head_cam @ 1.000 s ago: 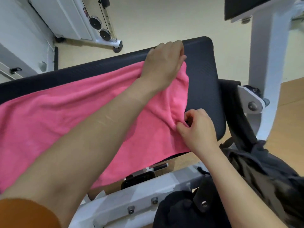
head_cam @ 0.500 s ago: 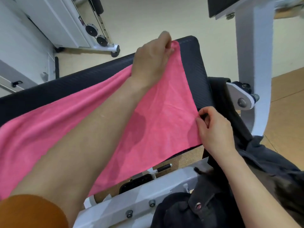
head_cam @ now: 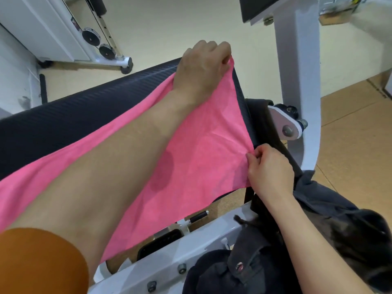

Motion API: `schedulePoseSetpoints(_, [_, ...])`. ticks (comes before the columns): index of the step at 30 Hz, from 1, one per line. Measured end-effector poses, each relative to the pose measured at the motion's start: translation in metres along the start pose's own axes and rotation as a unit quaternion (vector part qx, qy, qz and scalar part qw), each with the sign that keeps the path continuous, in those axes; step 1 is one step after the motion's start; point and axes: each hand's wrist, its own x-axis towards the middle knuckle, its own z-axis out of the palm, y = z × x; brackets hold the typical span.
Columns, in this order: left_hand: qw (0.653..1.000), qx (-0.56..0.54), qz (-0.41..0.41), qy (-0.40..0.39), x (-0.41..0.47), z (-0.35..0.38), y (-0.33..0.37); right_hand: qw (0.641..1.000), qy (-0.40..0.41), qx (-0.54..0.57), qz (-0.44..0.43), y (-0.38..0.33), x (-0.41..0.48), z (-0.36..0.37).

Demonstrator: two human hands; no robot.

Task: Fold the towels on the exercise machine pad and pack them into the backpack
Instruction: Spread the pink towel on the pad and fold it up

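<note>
Towel (head_cam: 201,158), pink, lies spread lengthwise over the black pad (head_cam: 74,115) in the head view, running from the picture's left edge to the pad's right end. Its near edge hangs over the pad's front, above the white frame (head_cam: 207,238). Beyond the towel a far strip of the pad shows bare. The towel's right edge is drawn straight between the two hands.

The left hand (head_cam: 201,68) reaches across on a bare forearm that lies over the towel, with an orange sleeve (head_cam: 38,264) at the upper arm. Its fingers are curled and pinch the towel's far right corner, over the pad's far right corner. The right hand (head_cam: 269,168) is at the towel's near right corner, thumb and fingers curled and pinching the cloth there, just beside the pad's right end.

The backpack (head_cam: 339,219), dark, lies slumped to the right of the pad and under the right forearm; a dark strap of it runs up against the pad's end. A metal snap (head_cam: 239,266) shows on dark cloth at the lower edge; whether that cloth belongs to the backpack cannot be told. A white upright (head_cam: 297,81) rises right of the pad, behind the backpack. A second white machine with two black pulleys (head_cam: 91,37) stands at the upper left, well apart, on the pale floor (head_cam: 169,28).
</note>
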Motion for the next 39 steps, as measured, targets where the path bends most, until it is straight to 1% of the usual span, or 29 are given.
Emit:
schedulePoseSetpoints(2, [0.999, 0.011, -0.002, -0.032, 0.001, -0.002, 0.002, 1.0, 0.003, 0.013, 0.021, 0.002, 0.002, -0.003])
schedulePoseSetpoints(5, [0.996, 0.043, -0.003, -0.073, -0.006, -0.014, 0.004, 1.0, 0.005, 0.014, 0.018, -0.002, 0.0, -0.009])
schedulePoseSetpoints(6, [0.997, 0.04, -0.005, -0.071, -0.015, -0.022, 0.004, 1.0, 0.011, 0.013, 0.007, -0.005, -0.001, -0.012])
schedulePoseSetpoints(8, [1.0, 0.011, -0.01, -0.024, -0.043, -0.043, 0.002, 0.999, 0.026, 0.028, -0.036, -0.017, -0.002, -0.021])
schedulePoseSetpoints(10, [0.999, -0.026, -0.04, 0.021, -0.086, -0.071, -0.003, 0.992, 0.01, 0.055, -0.112, -0.041, -0.005, -0.025])
schedulePoseSetpoints(12, [0.994, -0.028, -0.103, 0.026, -0.138, -0.104, -0.015, 0.975, -0.035, 0.066, -0.21, -0.075, -0.01, -0.023])
schedulePoseSetpoints(14, [0.982, 0.004, -0.186, 0.018, -0.191, -0.139, -0.032, 0.946, -0.081, 0.067, -0.306, -0.112, -0.016, -0.012])
schedulePoseSetpoints(16, [0.964, 0.046, -0.261, 0.015, -0.237, -0.172, -0.051, 0.914, -0.118, 0.065, -0.384, -0.149, -0.021, 0.001])
schedulePoseSetpoints(18, [0.939, 0.081, -0.333, 0.02, -0.271, -0.203, -0.072, 0.883, -0.136, 0.068, -0.445, -0.183, -0.024, 0.014])
schedulePoseSetpoints(20, [0.908, 0.13, -0.399, 0.016, -0.301, -0.229, -0.096, 0.863, -0.149, 0.071, -0.478, -0.216, -0.027, 0.027])
schedulePoseSetpoints(22, [0.884, 0.162, -0.438, 0.001, -0.324, -0.247, -0.116, 0.847, -0.157, 0.06, -0.504, -0.246, -0.031, 0.04])
schedulePoseSetpoints(24, [0.869, 0.152, -0.47, 0.0, -0.336, -0.258, -0.128, 0.839, -0.162, 0.022, -0.519, -0.268, -0.036, 0.051])
schedulePoseSetpoints(29, [0.85, 0.117, -0.512, 0.021, -0.337, -0.268, -0.144, 0.845, -0.141, -0.044, -0.514, -0.288, -0.035, 0.064])
schedulePoseSetpoints(31, [0.845, 0.098, -0.524, 0.032, -0.336, -0.273, -0.15, 0.839, -0.124, -0.074, -0.525, -0.289, -0.035, 0.066])
schedulePoseSetpoints(33, [0.836, 0.045, -0.544, 0.059, -0.332, -0.279, -0.158, 0.833, -0.104, -0.095, -0.536, -0.289, -0.037, 0.067])
schedulePoseSetpoints(36, [0.824, -0.052, -0.553, 0.11, -0.324, -0.287, -0.173, 0.834, -0.083, -0.101, -0.536, -0.297, -0.032, 0.07])
schedulePoseSetpoints(39, [0.815, -0.063, -0.551, 0.171, -0.316, -0.289, -0.186, 0.833, -0.041, -0.103, -0.542, -0.312, -0.022, 0.072])
